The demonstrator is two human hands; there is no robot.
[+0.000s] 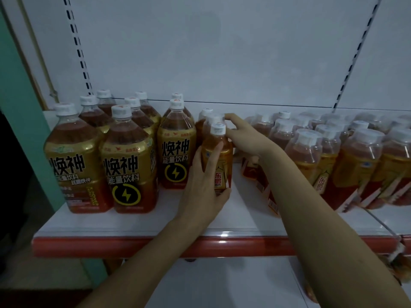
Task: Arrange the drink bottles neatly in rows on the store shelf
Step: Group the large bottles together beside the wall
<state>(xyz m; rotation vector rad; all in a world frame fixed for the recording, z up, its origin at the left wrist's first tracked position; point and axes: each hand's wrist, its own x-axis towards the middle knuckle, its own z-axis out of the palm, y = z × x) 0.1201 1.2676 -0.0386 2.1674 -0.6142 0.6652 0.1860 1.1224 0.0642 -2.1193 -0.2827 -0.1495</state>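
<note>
Small bottle (219,161) upright on white shelf (133,225), just right of large bottles (124,161); left hand (204,192) grasps its body. Right hand (242,134), fingers extended, touches the bottles behind it

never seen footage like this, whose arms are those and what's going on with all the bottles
There is no machine here: one wide-angle camera sits on a person's head and looks down at their own arms. They stand at a white store shelf with a red front edge. The left hand grips a small bottle at the front of a short row. The right hand reaches beside that row, fingertips touching a cap behind. To the left stand large bottles in rows; to the right lie shrink-wrapped packs of small bottles.
</note>
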